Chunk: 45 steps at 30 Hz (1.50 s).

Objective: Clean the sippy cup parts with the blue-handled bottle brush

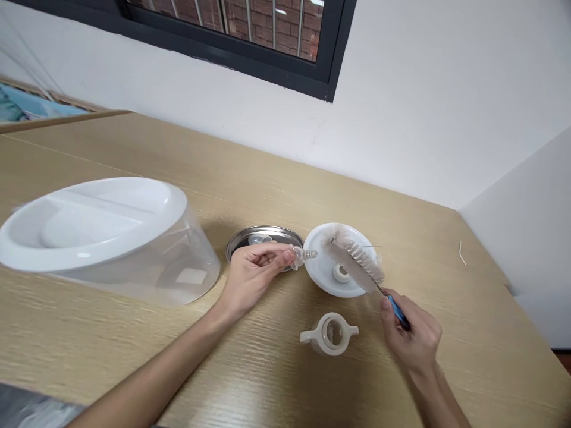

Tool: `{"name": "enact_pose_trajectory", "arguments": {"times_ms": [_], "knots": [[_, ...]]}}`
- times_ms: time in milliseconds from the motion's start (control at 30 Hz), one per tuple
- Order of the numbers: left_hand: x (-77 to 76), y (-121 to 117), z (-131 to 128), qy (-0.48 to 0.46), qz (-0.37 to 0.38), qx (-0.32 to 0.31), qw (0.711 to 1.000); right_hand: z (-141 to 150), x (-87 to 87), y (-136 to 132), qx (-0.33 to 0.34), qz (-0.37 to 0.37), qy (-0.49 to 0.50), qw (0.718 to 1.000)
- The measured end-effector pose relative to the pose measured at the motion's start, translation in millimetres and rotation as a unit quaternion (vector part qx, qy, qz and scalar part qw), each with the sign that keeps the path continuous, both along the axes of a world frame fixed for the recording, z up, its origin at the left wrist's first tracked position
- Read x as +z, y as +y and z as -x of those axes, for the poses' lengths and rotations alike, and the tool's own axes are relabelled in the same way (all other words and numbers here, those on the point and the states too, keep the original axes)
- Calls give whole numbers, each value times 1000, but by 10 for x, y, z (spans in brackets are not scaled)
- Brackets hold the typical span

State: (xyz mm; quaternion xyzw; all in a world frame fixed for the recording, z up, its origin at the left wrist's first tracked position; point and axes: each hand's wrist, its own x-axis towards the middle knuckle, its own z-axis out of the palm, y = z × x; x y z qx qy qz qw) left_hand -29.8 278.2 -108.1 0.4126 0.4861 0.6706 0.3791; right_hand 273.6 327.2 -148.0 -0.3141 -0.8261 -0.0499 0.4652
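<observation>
A person's left hand [254,279] pinches a small clear plastic piece [306,255] narrowly between thumb and fingertips, holding it by one end, apparently to leave the other end exposed. Its long axis lies nearly level, with the tip aimed right toward the bristles. The right hand [413,333] closes around the blue handle [398,312] of a bottle brush [357,264], whose long axis slants up and to the left, its bristled head passing over a round white lid [334,261] on a wooden table [312,196]. The two hands meet near the middle of the table, the clear piece just short of the brush. A round steel lid [263,236] sits just behind the left hand, and a small white collar with two tabs [329,334] lies nearer the person. A large clear tub with a white top [111,238] lies on its side at left, seemingly set aside to leave working room.
</observation>
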Motion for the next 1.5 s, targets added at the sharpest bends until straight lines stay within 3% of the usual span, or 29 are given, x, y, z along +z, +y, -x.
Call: {"name": "enact_pose_trajectory", "arguments": {"times_ms": [167,333,433,500,567,700,833,967,1033,1133,1267,1367,1500], "knots": [[13,11,24,-19,4,-4,1000,-22,17,-22,-11,-29,31,999],[-41,54,-23,-24,0,-15,1000,-9,23,-35,35,-10,-12,999],[-84,52,-65,-5,-23,-7,1000,-5,36,-35,-14,-10,2,1000],[-114,42,-80,45,-52,13,998,-5,52,-44,-32,-17,20,999],[-143,30,-84,134,-88,46,986,1,65,-61,-8,-14,12,1000],[-168,17,-72,291,-166,89,938,31,69,-81,29,8,-33,999],[-150,25,-67,332,-196,92,918,31,69,-65,-20,5,-13,1000],[-135,24,-63,337,-195,94,916,25,72,-60,11,9,-24,1000],[-141,21,-56,333,-192,93,918,27,70,-62,22,14,-39,999],[-158,26,-47,300,-168,83,935,17,73,-55,-21,8,-25,999],[-137,40,-56,159,-115,42,980,-5,82,-38,-62,-6,7,998],[-77,42,-74,60,-73,5,995,2,68,-40,-32,3,-6,999],[-20,36,-74,3,-32,-20,999,12,42,-54,8,10,-23,1000]]}}
